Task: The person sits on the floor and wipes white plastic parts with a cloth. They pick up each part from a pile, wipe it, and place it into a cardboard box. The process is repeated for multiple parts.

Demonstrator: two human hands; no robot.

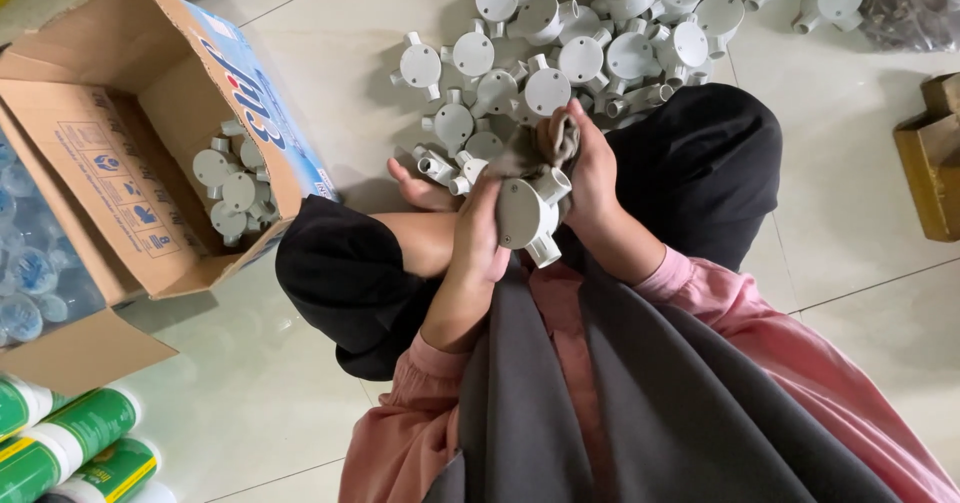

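Your left hand (478,231) wraps closed around a round grey plastic junction box (524,213), smooth-lidded with stubby tube outlets, held above your lap between your knees. Your right hand (592,168) grips a crumpled brownish cloth (560,135), soft and bunched, pressed against the box's upper side; its fingers are curled shut on the fabric. Just beyond, a heap of matching junction boxes (600,33) lies loose on the glossy pale floor tiles (330,53). To your left, an open corrugated cardboard carton (120,183) holds more of the same round fittings.
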